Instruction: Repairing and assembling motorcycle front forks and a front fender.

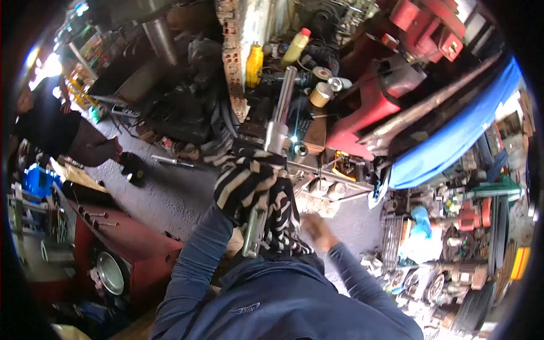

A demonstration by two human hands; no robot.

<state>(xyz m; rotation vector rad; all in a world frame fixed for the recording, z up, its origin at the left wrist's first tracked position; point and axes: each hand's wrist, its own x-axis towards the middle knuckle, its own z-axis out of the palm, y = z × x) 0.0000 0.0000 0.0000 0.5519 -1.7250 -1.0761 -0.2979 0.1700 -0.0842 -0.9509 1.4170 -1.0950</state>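
Note:
A shiny metal rod (pixel 288 93) with a thicker collar (pixel 275 137) points away from me toward the bench. Its near end runs into a black and white striped cloth (pixel 242 180), which lies bunched in front of my body. Over the cloth, close to my chest, is a greyish-green slotted metal piece (pixel 255 231). My left hand (pixel 234 242) is beside that piece, its fingers hidden behind the metal and cloth. To the right of the cloth is my right hand (pixel 319 232), blurred; whether its fingers touch the cloth is unclear.
Bottles (pixel 296 46), a tan cylinder (pixel 321 94) and tools crowd the bench ahead. A red machine (pixel 362 110) and a blue tarp (pixel 459 141) stand right. At left are a red cabinet (pixel 141 243) and another person (pixel 56 130). Parts fill the right side.

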